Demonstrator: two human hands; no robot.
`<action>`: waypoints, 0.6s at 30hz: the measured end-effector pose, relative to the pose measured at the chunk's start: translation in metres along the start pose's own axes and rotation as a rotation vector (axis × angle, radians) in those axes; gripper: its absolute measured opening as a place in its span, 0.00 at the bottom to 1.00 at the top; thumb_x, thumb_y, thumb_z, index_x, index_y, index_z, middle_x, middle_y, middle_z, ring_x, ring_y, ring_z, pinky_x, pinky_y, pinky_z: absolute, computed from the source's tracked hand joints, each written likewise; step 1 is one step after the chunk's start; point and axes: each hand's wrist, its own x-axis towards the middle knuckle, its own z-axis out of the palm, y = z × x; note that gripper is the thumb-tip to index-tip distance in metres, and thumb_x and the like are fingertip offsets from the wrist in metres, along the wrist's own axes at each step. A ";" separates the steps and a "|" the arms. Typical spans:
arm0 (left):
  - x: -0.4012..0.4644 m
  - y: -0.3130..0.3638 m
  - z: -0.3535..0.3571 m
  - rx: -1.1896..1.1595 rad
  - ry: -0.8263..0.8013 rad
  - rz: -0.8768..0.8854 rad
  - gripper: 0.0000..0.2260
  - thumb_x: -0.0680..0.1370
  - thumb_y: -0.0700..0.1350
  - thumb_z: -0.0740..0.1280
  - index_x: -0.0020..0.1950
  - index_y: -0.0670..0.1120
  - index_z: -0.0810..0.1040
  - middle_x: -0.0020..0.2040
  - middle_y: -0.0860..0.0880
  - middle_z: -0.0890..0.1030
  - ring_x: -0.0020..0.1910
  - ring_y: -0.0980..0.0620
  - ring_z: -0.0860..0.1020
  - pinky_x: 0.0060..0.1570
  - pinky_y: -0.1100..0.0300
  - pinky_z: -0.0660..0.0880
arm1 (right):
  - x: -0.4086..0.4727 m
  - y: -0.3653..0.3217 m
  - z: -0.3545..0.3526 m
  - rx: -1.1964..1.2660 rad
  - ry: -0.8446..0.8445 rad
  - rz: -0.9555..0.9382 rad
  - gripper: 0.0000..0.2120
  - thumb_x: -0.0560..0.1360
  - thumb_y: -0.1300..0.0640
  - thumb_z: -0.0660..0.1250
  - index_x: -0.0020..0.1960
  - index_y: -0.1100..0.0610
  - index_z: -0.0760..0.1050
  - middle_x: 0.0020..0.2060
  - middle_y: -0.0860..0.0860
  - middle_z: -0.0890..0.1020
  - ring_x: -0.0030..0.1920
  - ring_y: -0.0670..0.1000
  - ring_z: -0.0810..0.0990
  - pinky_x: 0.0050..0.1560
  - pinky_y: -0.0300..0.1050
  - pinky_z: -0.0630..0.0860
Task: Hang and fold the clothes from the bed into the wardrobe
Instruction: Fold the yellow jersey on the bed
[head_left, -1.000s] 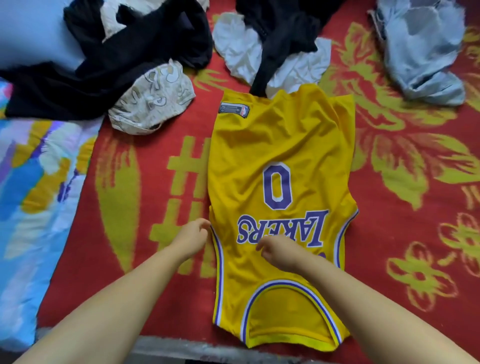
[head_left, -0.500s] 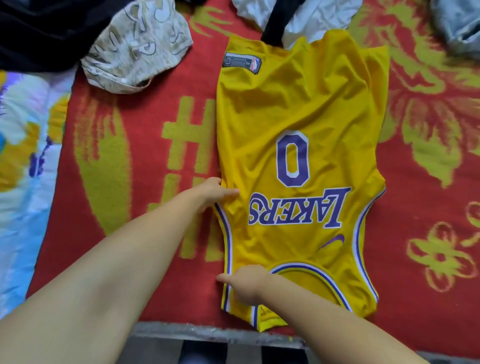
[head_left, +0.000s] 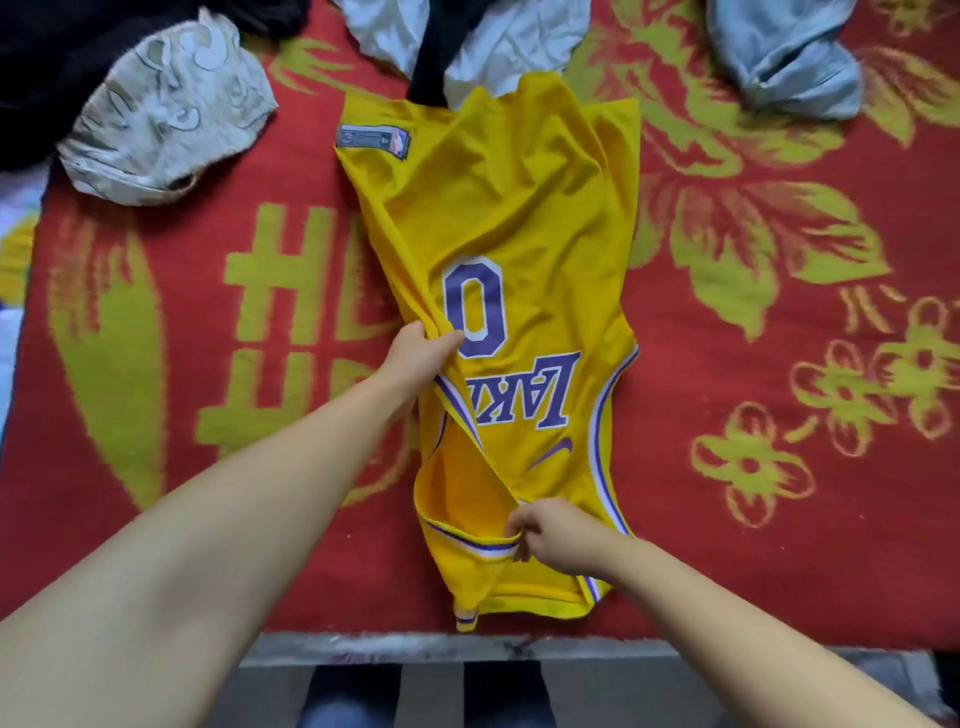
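On the red blanket (head_left: 727, 545) with its yellow-green flower and character pattern lies a yellow jersey (head_left: 519, 208), spread flat with its neck end toward the person and its hem toward the far side. Purple letters edged in white run across the chest, upside down from this view; only "LAK" can be read, because a fold of cloth covers the rest of the word. Just beyond the letters stands a large purple "0". A purple swoosh mark sits on the jersey's right side, nearer the person than the letters. At the far left corner of the hem is a small dark rectangular tag (head_left: 374, 141) with a logo patch; its print is too small to read.

The left hand (head_left: 415, 353) is closed on the jersey's left edge beside the "0", pinching the cloth and drawing it over toward the middle, so that the left side of the lettering is folded under. The right hand (head_left: 556, 535) is closed on the purple-and-white trim at the neck end, holding the turned-over fabric there.

Beyond the jersey's hem, touching it, lie a white garment (head_left: 519, 47) and a black garment (head_left: 431, 57). To the far left of the jersey is a crumpled beige printed garment (head_left: 166, 124), and to the far right a pale blue garment (head_left: 789, 57), well apart from it.
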 end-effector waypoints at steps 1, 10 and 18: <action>-0.003 0.007 0.022 -0.006 -0.018 0.025 0.07 0.78 0.45 0.67 0.54 0.44 0.75 0.52 0.46 0.80 0.51 0.46 0.79 0.54 0.53 0.76 | -0.011 0.020 -0.007 0.001 0.024 0.041 0.19 0.74 0.69 0.54 0.58 0.60 0.78 0.50 0.57 0.84 0.47 0.51 0.80 0.44 0.39 0.72; -0.009 0.021 0.168 0.195 -0.315 0.060 0.22 0.78 0.51 0.67 0.67 0.41 0.72 0.62 0.43 0.76 0.62 0.47 0.75 0.55 0.58 0.72 | -0.047 0.148 -0.021 -0.161 0.037 0.140 0.20 0.72 0.69 0.56 0.56 0.56 0.79 0.48 0.54 0.72 0.57 0.59 0.75 0.48 0.44 0.66; -0.080 -0.076 0.138 0.961 -0.389 0.233 0.11 0.79 0.51 0.62 0.57 0.46 0.74 0.54 0.46 0.78 0.54 0.46 0.76 0.48 0.54 0.72 | -0.028 0.135 -0.063 0.032 0.526 0.143 0.19 0.76 0.67 0.56 0.56 0.54 0.81 0.59 0.53 0.76 0.62 0.55 0.73 0.60 0.48 0.71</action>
